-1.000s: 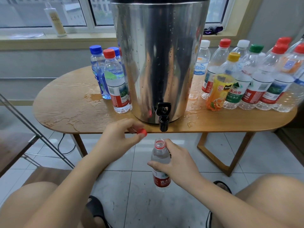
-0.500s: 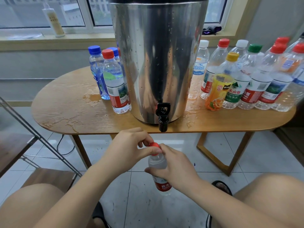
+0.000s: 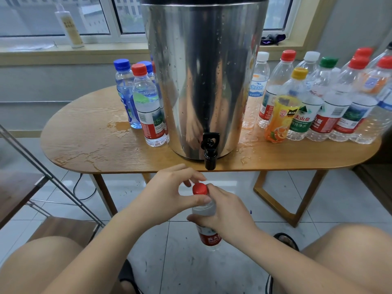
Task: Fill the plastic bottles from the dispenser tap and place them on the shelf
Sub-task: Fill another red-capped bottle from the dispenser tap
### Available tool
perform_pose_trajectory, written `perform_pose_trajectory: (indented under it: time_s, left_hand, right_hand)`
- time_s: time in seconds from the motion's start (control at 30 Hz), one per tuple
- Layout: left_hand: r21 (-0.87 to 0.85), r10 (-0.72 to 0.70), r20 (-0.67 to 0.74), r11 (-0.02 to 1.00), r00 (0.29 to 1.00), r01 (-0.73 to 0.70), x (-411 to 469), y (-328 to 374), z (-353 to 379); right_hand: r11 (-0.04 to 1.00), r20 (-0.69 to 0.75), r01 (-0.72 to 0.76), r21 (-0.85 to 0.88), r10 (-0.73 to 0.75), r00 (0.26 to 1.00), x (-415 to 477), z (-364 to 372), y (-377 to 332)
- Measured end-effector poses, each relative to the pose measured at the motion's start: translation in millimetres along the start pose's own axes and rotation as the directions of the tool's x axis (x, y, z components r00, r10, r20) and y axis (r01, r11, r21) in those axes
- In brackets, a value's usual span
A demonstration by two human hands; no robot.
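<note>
Left hand [image 3: 167, 196] pinches red cap [image 3: 199, 188]; right hand [image 3: 227, 213] grips bottle [image 3: 209, 236] shoulder. Full, likely heavy, wet-slippery; hold mid-body.

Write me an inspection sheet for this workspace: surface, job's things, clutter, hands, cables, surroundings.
Surface: wooden table, wet patches on it.
Job's things: steel dispenser on the table, tap over the edge; held bottle below the tap, red cap on its neck; left bottle group and right bottle group beside the dispenser, all capped.
Clutter: pale bottle and dark object on the windowsill.
Hands: left hand pinches the red cap; right hand grips the held bottle.
Cables: black cable under the table's left end.
Surroundings: window, tiled floor, wooden shelf at left.
</note>
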State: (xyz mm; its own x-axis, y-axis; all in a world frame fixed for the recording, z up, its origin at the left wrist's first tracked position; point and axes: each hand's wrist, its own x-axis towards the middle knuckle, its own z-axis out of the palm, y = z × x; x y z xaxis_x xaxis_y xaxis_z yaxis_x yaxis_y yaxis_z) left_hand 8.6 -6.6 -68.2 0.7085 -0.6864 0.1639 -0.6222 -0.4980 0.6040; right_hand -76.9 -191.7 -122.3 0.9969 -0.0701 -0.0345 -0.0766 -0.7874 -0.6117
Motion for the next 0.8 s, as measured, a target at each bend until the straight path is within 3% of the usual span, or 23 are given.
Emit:
perform_pose_trajectory:
  time_s: [0.13,0.53,0.8]
  left_hand:
    - [0.113,0.006,-0.047,0.994,0.999,0.0,1.5,3.8,5.9]
    - [0.086,0.028,0.096,0.996,0.995,-0.037,4.2,3.5,5.7]
    - [0.123,-0.022,-0.013,0.992,1.0,0.023,4.6,9.4,3.6]
  right_hand:
    - [1.0,0.011,-0.011,-0.008,0.011,1.0,-1.2,-3.1,-1.6]
    - [0.998,-0.036,0.0,-0.056,-0.002,0.999,0.8,-0.9,1.3]
    - [0.999,0.014,-0.004,-0.041,0.005,1.0,-2.0,-5.7,-3.6]
